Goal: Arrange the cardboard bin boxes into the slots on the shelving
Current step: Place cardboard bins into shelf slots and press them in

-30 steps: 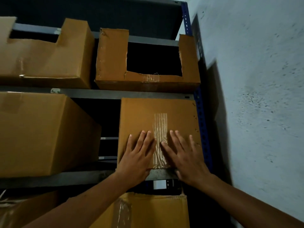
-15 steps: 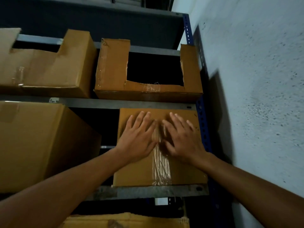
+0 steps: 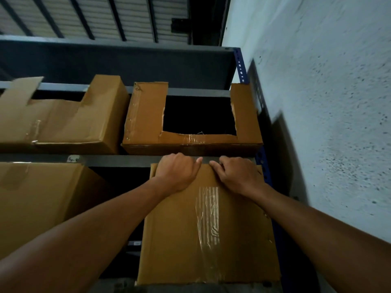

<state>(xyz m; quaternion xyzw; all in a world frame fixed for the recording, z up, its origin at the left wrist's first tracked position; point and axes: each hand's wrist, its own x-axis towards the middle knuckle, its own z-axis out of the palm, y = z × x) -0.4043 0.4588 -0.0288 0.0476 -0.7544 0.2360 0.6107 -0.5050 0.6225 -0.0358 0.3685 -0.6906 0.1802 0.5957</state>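
A brown cardboard box [image 3: 179,240] with a strip of clear tape down its face stands in the right-hand slot of the middle shelf, beside the blue upright [image 3: 241,66]. My left hand [image 3: 177,172] grips the box's top edge with its fingers curled over it. My right hand [image 3: 237,176] holds the same edge just to the right, fingers hooked behind the cardboard. A cut-out bin box [image 3: 190,115] sits on the shelf directly above, and another bin box [image 3: 63,117] stands to its left.
A large closed carton [image 3: 42,204] fills the left part of the middle shelf, with a dark gap between it and the taped box. A rough white wall [image 3: 328,123] runs close along the right. The grey shelf beam [image 3: 127,160] passes just above my hands.
Both hands slid up from the box's lower face to its top edge and curled over it. The view tilted upward, showing the ceiling.
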